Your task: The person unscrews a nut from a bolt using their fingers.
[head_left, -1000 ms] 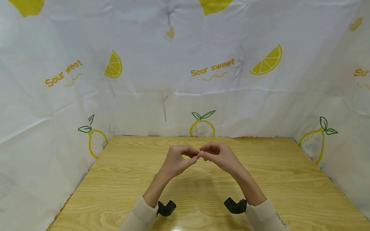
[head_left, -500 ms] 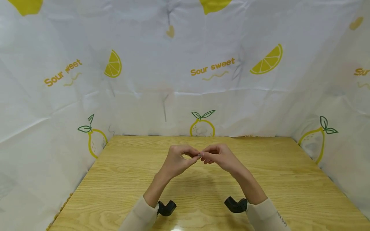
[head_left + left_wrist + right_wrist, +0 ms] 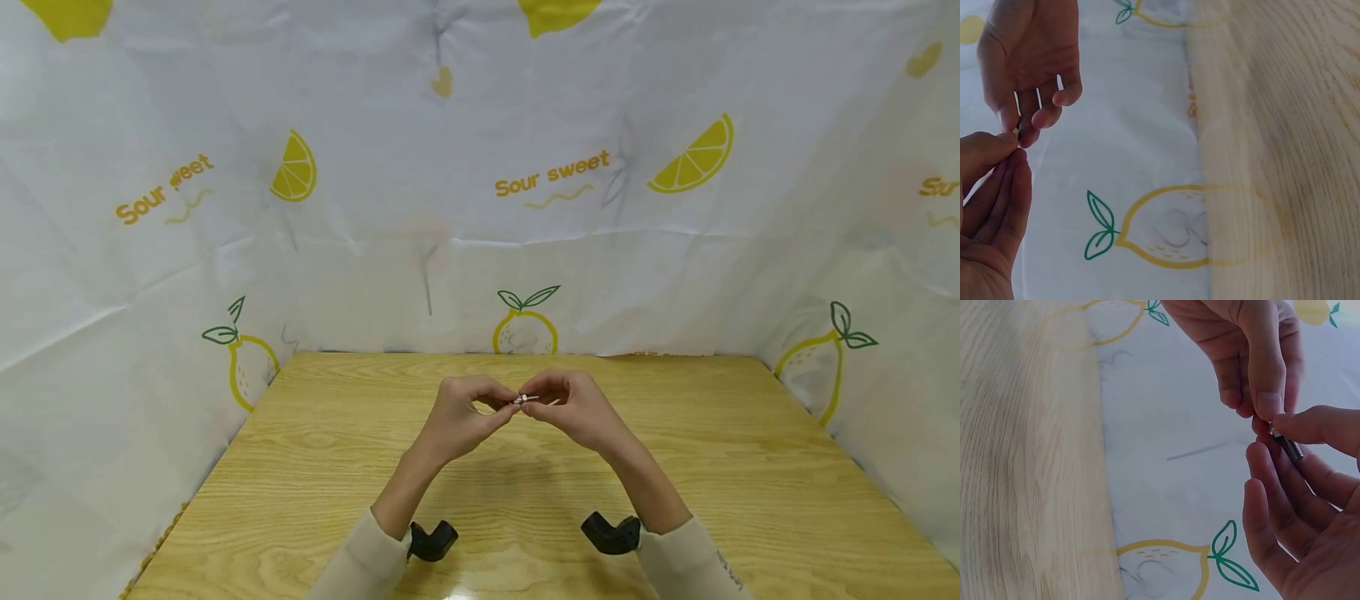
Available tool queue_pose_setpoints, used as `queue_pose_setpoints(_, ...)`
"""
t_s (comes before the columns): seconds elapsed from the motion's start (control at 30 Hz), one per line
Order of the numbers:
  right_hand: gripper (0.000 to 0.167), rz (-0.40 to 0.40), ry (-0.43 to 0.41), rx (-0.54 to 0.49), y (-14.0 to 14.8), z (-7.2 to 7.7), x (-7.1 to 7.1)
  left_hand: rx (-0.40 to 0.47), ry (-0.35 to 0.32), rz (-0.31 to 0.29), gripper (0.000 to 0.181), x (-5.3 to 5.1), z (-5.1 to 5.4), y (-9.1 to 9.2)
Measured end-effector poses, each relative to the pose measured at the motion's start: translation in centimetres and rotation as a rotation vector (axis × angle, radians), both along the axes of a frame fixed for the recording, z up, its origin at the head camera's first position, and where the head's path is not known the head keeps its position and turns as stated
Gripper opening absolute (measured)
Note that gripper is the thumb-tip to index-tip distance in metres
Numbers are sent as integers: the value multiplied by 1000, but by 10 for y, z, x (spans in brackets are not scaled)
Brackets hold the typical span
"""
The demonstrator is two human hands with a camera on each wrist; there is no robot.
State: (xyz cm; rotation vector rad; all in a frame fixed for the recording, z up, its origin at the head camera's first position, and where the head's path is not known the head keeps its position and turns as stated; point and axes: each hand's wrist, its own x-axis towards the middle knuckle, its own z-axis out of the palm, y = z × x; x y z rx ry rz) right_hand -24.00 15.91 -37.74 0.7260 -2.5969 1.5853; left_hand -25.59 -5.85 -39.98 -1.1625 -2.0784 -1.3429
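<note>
A small silver bolt (image 3: 1292, 449) with a threaded shaft is held up above the table, between the two hands. My left hand (image 3: 461, 414) pinches its left end between thumb and fingers, which hide that end. The shaft points right, toward my right palm. A bright nut (image 3: 524, 398) sits on the bolt close to the left fingertips. My right hand (image 3: 583, 410) has its thumb and index fingertip at the nut, one on each side. In the right wrist view the right thumb lies against the nut (image 3: 1274, 430), and the other right fingers are loosely bent below.
The wooden table (image 3: 315, 483) lies under both forearms. A white cloth (image 3: 375, 192) with lemon prints hangs behind and at both sides. Black curved camera pieces (image 3: 432, 542) stick out from the sleeve cuffs on the inner side of each wrist.
The right thumb and index finger have shifted around the nut and parted slightly, so the bolt's shaft now shows between them. My left hand stays in place.
</note>
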Motion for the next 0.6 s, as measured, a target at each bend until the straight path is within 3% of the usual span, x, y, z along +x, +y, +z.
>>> queue_pose_setpoints(0.27, 17, 8, 45, -26, -2, 1, 2, 2, -26, 3, 6, 1, 2, 0)
queue_pose_setpoints(0.6, 30, 63, -98, -20, 3, 3, -1, 17, -6, -9, 8, 2, 2, 1)
